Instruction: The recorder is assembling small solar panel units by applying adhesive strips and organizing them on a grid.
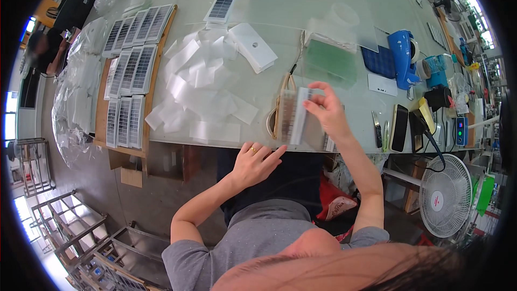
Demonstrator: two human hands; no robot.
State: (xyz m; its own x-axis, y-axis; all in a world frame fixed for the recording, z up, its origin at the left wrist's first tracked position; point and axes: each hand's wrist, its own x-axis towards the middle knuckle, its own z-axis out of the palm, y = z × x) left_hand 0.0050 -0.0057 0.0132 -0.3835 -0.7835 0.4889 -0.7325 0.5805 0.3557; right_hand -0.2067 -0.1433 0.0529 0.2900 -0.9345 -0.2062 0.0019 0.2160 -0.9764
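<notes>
My right hand [328, 110] pinches the upper end of a narrow white-edged panel [299, 124]. The panel is smeared by motion, and its face is hard to make out. It stands over a wooden frame piece [284, 99] at the table's front edge. Down and to the left, my left hand [257, 164] is at the table edge with its fingers loosely bent and apart, and nothing shows in it. Left of the panel lies a loose heap of clear film pieces [188, 83]. Behind them are a stack of white cards [253, 47] and a small solar panel [225, 2].
A wooden tray [156, 75] with rows of small solar panels stands at the left. Right of centre lies a green block [329, 62]. Farther right are a blue tape dispenser [401, 56], a knife [377, 129] and a phone [398, 128]. A white fan [444, 196] stands beside the table.
</notes>
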